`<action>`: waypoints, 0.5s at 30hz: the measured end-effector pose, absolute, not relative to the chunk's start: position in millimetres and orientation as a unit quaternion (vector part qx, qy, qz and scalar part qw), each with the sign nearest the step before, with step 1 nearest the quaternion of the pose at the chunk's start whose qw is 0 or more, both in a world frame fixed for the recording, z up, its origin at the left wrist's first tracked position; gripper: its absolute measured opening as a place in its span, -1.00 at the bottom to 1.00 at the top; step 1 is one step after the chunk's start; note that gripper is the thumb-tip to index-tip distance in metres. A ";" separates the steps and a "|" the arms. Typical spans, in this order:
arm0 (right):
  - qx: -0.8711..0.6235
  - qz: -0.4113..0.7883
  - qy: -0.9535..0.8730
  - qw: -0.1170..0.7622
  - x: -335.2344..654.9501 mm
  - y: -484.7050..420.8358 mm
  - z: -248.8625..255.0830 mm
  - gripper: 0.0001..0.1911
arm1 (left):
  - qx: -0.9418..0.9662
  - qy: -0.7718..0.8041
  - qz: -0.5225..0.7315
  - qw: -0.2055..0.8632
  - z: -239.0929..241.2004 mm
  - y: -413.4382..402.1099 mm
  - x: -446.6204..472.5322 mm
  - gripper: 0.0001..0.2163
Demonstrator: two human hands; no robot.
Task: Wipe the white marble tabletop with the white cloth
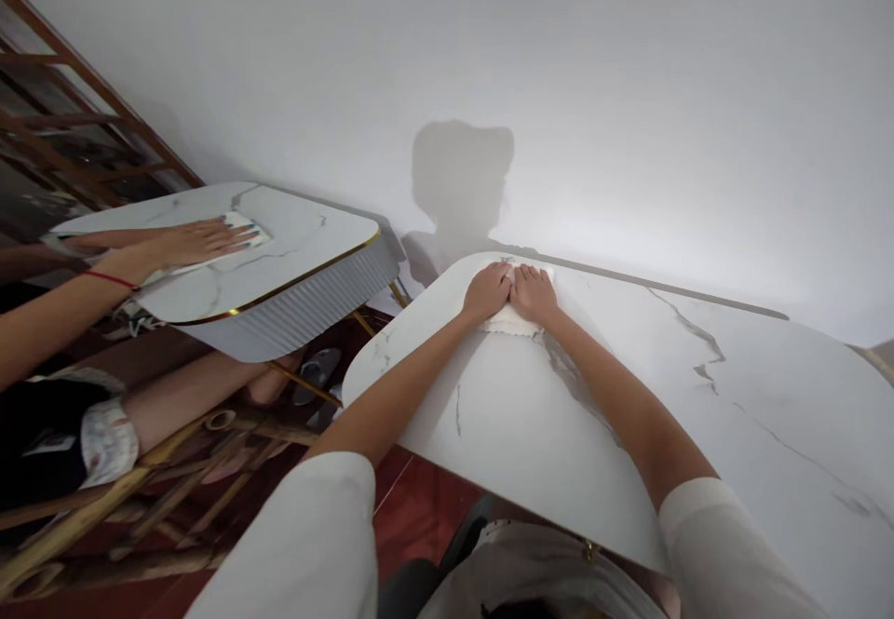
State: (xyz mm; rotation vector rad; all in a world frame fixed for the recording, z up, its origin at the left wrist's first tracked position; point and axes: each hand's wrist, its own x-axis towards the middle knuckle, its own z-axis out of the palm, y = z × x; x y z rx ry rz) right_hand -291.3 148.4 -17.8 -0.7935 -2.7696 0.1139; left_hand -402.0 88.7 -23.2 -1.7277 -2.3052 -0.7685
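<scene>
My left hand (488,291) and my right hand (533,295) rest side by side near the far left end of a white marble-patterned table (782,377). Both press on a folded white cloth (513,323), fingers bent over its far part. The cloth lies flat on the tabletop, and its wavy near edge shows below my hands. Part of it is hidden under my palms and fingers.
A white wall (663,135) stands behind the table. On the left, another person's hand (202,241) lies on a white cloth (248,228) on a second marble-patterned table (307,214) with gold trim. A bamboo chair (140,489) and slippers (318,372) are below.
</scene>
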 end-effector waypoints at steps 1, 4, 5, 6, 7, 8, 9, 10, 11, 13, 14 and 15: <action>-0.273 0.039 -0.952 0.131 -295.4 157.6 -18.7 -0.46 | -0.577 -0.772 -0.254 0.085 -24.4 97.5 -405.8 -0.61; -0.281 0.037 -0.949 0.136 -305.4 181.8 -19.8 -0.47 | -0.590 -0.765 -0.236 0.107 -27.7 122.7 -415.7 -0.61; -0.285 0.038 -0.948 0.136 -307.6 188.8 -19.7 -0.48 | -0.596 -0.761 -0.230 0.114 -28.3 130.6 -418.1 -0.62; -0.289 0.038 -0.947 0.136 -309.1 195.2 -19.5 -0.48 | -0.602 -0.757 -0.225 0.120 -28.5 138.1 -419.9 -0.62; -0.294 0.038 -0.945 0.137 -309.6 201.1 -19.2 -0.49 | -0.608 -0.752 -0.220 0.125 -28.4 145.1 -420.9 -0.63; -0.300 0.037 -0.943 0.141 -309.3 206.5 -18.9 -0.50 | -0.614 -0.748 -0.216 0.127 -27.9 151.5 -421.1 -0.64; -0.306 0.035 -0.940 0.145 -308.1 211.1 -18.6 -0.51 | -0.620 -0.745 -0.213 0.125 -27.1 157.3 -420.4 -0.66; -0.311 0.035 -0.938 0.149 -306.0 215.1 -18.4 -0.52 | -0.625 -0.741 -0.211 0.123 -26.2 162.4 -418.9 -0.67; -0.317 0.037 -0.935 0.152 -303.1 218.2 -18.4 -0.53 | -0.631 -0.738 -0.208 0.119 -25.2 167.0 -416.5 -0.68; -0.332 0.041 -0.929 0.157 -295.0 222.2 -18.8 -0.54 | -0.640 -0.734 -0.201 0.111 -23.2 174.6 -409.4 -0.69; -0.339 0.041 -0.926 0.159 -290.1 223.0 -19.1 -0.54 | -0.643 -0.732 -0.198 0.109 -22.4 177.6 -405.0 -0.69; -0.346 0.039 -0.923 0.162 -284.6 223.0 -19.5 -0.54 | -0.646 -0.730 -0.195 0.106 -21.8 180.1 -400.2 -0.69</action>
